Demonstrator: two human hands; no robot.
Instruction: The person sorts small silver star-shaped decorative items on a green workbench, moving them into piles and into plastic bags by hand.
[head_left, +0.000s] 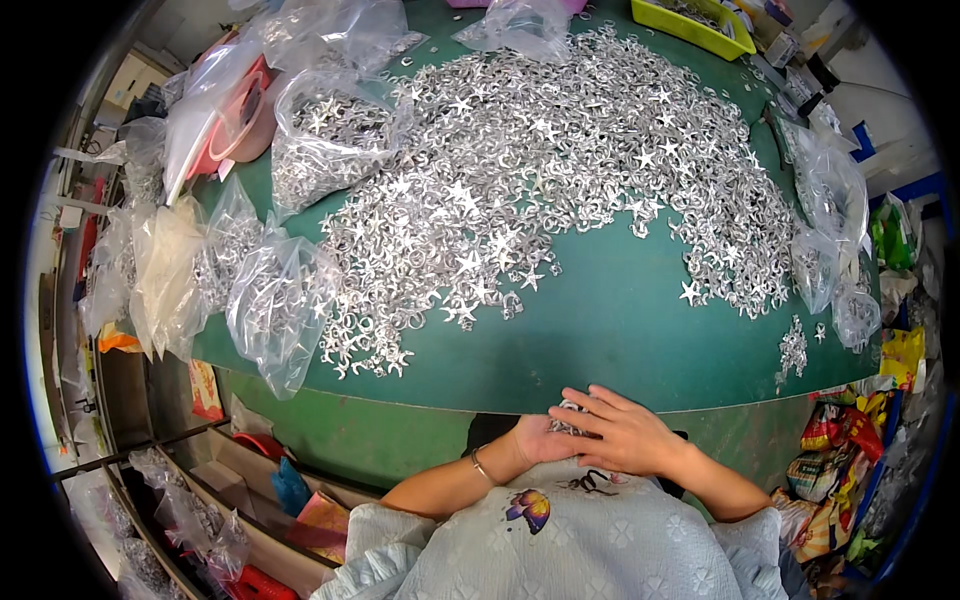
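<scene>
At the near edge of the green table point(590, 330), my left hand point(535, 440) is cupped, palm up, around several small silver metal pieces point(570, 415). My right hand point(635, 435) lies over it with fingers stretched out and slightly apart, partly covering those pieces; their exact shape cannot be made out. Beyond both hands spreads a broad heap of silver metal charms point(540, 160), star and ring shapes among them. A small separate cluster of silver pieces point(793, 350) lies near the table's right front edge.
Clear bags of silver pieces point(335, 135) line the table's left side, beside a pink basin point(243, 125). More plastic bags point(835, 200) stand at the right edge. A yellow-green tray point(695, 28) sits far right. Colourful packets point(830, 450) fill the lower right; divided bins point(230, 480) the lower left.
</scene>
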